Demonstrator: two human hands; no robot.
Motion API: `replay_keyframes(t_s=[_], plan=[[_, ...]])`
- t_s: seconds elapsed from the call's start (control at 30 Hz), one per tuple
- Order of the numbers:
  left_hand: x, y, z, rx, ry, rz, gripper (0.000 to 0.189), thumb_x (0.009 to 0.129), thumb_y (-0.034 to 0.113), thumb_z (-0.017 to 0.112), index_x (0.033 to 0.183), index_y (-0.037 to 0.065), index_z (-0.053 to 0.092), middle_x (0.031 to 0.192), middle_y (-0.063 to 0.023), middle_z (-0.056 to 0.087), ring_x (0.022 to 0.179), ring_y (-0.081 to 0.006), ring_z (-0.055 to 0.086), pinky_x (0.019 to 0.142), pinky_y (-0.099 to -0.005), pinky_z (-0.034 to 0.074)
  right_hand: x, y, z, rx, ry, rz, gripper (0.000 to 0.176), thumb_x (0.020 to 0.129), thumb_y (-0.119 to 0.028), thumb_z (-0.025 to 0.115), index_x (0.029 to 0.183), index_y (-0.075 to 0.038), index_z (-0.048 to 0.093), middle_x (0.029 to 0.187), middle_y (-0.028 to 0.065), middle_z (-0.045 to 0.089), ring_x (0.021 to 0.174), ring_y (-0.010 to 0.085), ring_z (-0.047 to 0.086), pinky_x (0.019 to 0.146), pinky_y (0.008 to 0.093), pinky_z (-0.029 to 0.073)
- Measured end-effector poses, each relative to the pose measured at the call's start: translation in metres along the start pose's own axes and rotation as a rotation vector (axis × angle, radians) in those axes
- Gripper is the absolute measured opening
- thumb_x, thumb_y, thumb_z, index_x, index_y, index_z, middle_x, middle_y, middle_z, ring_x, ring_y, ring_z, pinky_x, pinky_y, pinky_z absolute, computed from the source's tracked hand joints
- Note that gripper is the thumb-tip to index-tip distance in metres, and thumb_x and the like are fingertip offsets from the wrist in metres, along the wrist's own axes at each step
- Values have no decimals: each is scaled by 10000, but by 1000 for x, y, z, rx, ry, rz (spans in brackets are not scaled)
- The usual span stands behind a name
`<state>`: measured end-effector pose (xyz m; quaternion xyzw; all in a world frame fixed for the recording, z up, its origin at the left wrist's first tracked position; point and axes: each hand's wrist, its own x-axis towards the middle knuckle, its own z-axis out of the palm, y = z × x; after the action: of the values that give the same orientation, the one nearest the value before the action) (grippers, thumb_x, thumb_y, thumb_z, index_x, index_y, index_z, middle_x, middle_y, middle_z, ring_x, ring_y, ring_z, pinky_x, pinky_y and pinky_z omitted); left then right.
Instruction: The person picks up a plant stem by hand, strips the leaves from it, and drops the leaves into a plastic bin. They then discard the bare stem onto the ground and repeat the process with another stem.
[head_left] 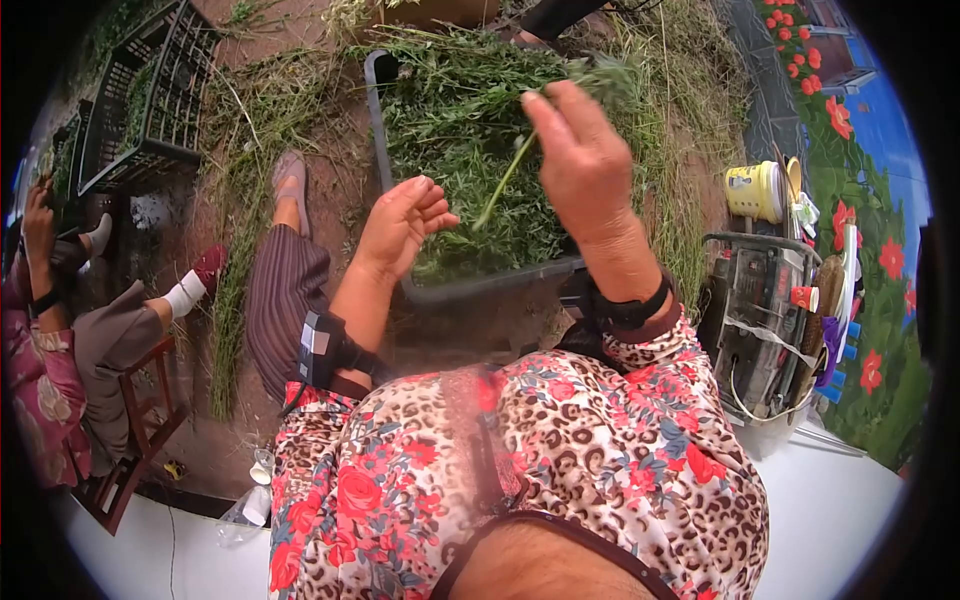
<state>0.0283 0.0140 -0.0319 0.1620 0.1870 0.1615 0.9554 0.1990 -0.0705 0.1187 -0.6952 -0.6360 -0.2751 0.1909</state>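
My right hand [583,150] is raised over the right part of a dark plastic crate [480,284], its fingers closed on a green leafy stem [508,182]. The stem's bare end points down to the left and its leaves, blurred, lie beyond the fingertips. At the crate's left side my left hand [403,222] hangs in the air with its fingers curled and a little apart, and nothing shows in it. Cut green plants [460,130] fill the crate below both hands.
Loose stalks [270,100] lie on the ground around the crate. A black slatted crate [150,110] is at the upper left. A seated person [100,350] is at the left. A yellow bucket [755,192] and a metal-framed rack [765,300] stand at the right.
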Motion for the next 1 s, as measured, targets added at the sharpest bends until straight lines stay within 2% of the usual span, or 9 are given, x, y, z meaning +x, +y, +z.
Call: replay_keyframes(t_s=[0.07,0.1,0.2,0.33,0.47,0.57,0.77,0.87,1.0], plan=[[-3,3,8,-50,-88,-16,233,939,215,445,1007,27,566,906,-72,628,831,-184,619,788,-378,515,-10,-12,9,60,-81,-50,251,682,-27,587,929,-8,630,1030,139,566,869,272,594,698,322,517],[-2,2,2,-78,-207,-34,315,956,267,391,1069,20,551,987,-95,620,905,-206,606,835,-386,491,-16,-18,15,89,-112,-87,251,677,-38,584,920,6,627,1045,152,559,887,287,590,718,333,516],[-1,-1,4,-92,-227,-43,389,966,302,343,1170,9,497,1101,-110,583,987,-212,579,877,-376,467,-24,-40,20,191,-169,-163,257,665,-65,570,892,47,614,1080,182,537,938,326,573,780,363,507],[-7,9,23,-153,-260,-24,376,972,285,326,1176,16,490,1152,-105,549,1077,-211,516,913,-390,414,-33,-56,32,287,-147,-182,260,663,-76,562,874,69,605,1089,185,530,981,336,558,830,390,489],[-5,3,10,-283,-318,-13,376,974,275,318,1204,24,476,1174,-80,536,1109,-190,484,978,-356,353,-44,-61,36,341,-225,-203,309,671,-89,556,936,65,597,1114,184,525,1008,341,549,862,401,472],[-8,5,13,-266,-276,-48,378,973,279,320,1215,28,467,1170,-73,537,1114,-186,477,996,-334,330,-46,-64,36,365,-246,-176,369,687,-100,549,1020,58,566,1150,190,516,1031,345,540,886,411,456],[-17,11,31,-80,-358,55,367,923,251,472,1211,23,457,1144,-63,537,1102,-174,483,948,-332,381,-46,-63,39,490,-244,-81,453,736,-103,516,1170,21,479,1206,193,496,1075,335,521,940,413,412],[-21,12,32,61,-251,15,354,864,206,585,1152,19,500,1090,-49,554,1030,-151,520,888,-304,416,-45,-63,40,521,-242,-100,461,748,-96,506,1195,6,461,1208,185,497,1085,321,517,949,413,401],[-16,7,16,108,-231,76,291,828,175,634,1059,16,555,1037,-33,580,952,-124,548,844,-275,428,-42,-63,39,555,-299,-125,464,753,-92,502,1209,-18,457,1223,174,495,1100,312,509,953,419,388]])
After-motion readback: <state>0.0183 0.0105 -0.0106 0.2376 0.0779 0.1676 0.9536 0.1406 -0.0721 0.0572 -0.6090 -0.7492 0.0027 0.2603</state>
